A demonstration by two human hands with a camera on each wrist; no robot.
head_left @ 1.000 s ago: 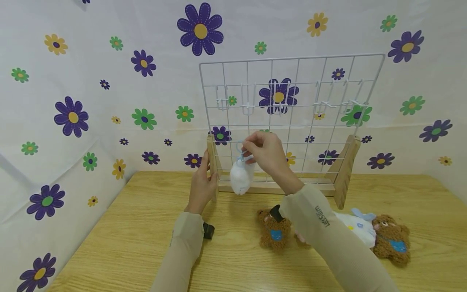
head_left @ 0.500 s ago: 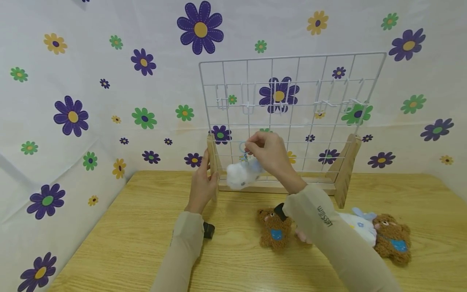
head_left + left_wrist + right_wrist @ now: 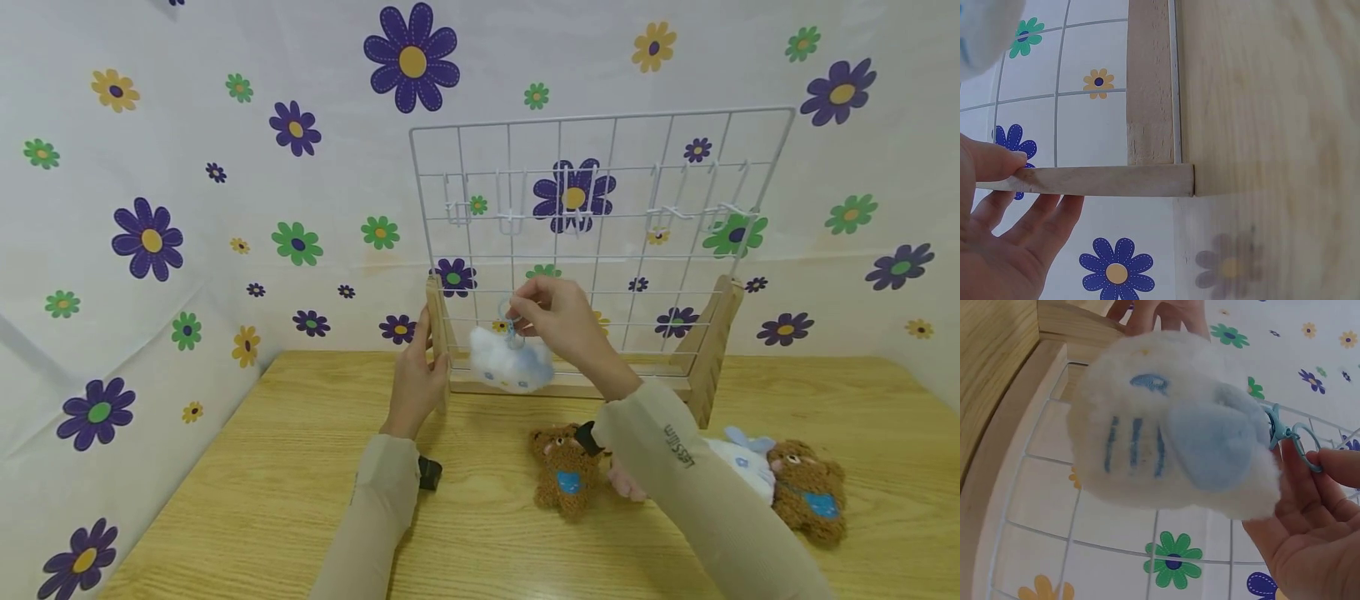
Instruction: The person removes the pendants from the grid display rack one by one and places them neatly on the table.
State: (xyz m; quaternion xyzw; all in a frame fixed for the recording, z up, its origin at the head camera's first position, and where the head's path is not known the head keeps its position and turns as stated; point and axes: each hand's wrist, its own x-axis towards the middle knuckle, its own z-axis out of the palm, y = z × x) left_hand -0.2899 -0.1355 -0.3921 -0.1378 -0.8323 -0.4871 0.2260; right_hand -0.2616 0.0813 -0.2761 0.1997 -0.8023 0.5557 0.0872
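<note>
A fluffy white plush keychain (image 3: 510,362) with a light blue bow hangs below my right hand (image 3: 558,321). Thumb and fingers pinch its light blue ring (image 3: 1300,453), which shows beside the clasp in the right wrist view. Embroidered blue eyes face me in the head view. Behind the plush stands a white wire grid on a wooden stand (image 3: 708,358). My left hand (image 3: 416,387) holds the stand's left post (image 3: 1110,181), thumb on one side and fingers on the other. Part of the plush (image 3: 985,34) enters the left wrist view at the corner.
Several white wire hooks (image 3: 510,221) hang on the grid's upper rows. On the table lie a brown bear plush (image 3: 566,492), a pink plush (image 3: 626,482) partly behind my right sleeve, a white plush (image 3: 738,471) and a second brown bear (image 3: 806,483). Flower-patterned cloth covers the wall.
The white plush has turned from a narrow side view to face me. My right hand has shifted slightly right with it. The left hand stays on the post.
</note>
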